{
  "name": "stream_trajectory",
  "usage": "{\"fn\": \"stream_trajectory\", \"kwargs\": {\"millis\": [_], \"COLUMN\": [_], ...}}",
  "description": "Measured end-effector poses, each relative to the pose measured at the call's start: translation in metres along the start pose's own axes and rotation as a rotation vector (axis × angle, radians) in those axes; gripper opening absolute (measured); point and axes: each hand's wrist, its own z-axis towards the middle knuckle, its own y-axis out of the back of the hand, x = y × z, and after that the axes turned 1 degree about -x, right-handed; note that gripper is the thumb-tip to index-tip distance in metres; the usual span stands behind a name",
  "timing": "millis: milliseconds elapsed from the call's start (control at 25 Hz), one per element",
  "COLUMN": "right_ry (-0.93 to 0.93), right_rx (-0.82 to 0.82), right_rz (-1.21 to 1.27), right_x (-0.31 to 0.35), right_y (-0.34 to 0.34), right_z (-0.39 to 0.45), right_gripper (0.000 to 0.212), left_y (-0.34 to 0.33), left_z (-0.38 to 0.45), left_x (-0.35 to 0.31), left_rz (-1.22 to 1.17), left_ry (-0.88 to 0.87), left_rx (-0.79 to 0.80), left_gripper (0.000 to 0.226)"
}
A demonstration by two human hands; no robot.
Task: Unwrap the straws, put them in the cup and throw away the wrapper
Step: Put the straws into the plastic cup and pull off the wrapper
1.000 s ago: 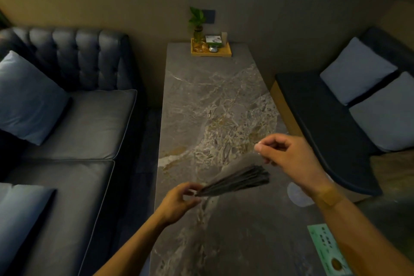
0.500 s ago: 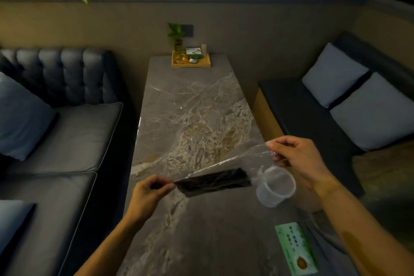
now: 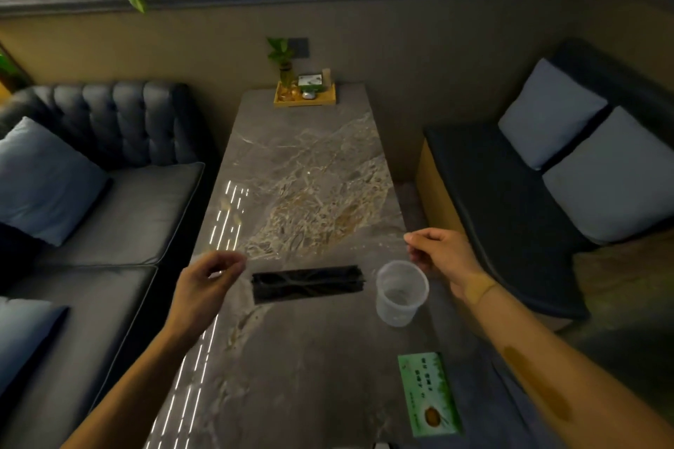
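A bundle of black straws (image 3: 308, 283) lies level just above or on the marble table (image 3: 291, 375), between my two hands. A thin clear wrapper (image 3: 328, 248) stretches faintly over the bundle from hand to hand. Its left end is pinched by my left hand (image 3: 204, 284), which sits left of the straws. My right hand (image 3: 439, 255) pinches the right end, behind the cup. The clear plastic cup (image 3: 401, 293) stands upright and empty just right of the straws. I cannot tell whether the straws are still inside the film.
A green printed card (image 3: 428, 394) lies near the table's front right. A wooden tray (image 3: 304, 100) with a small plant stands at the far end. A dark sofa (image 3: 109, 230) with cushions flanks the left, a bench (image 3: 510, 230) with cushions the right.
My hands have spread apart and the wrapper is pulled out wider. The straw bundle has gone from tilted to level and sits lower, beside the cup.
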Motion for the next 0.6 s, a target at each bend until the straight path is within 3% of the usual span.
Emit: {"fn": "stream_trajectory", "kwargs": {"millis": [600], "right_ry": [-0.138], "right_rx": [0.041], "right_rz": [0.074], "right_x": [-0.034], "right_y": [0.015], "right_z": [0.014], "right_gripper": [0.011], "left_y": [-0.01], "left_z": [0.03], "left_x": [-0.048], "left_rz": [0.146], "left_ry": [-0.175], "left_rx": [0.08], "left_gripper": [0.036]}}
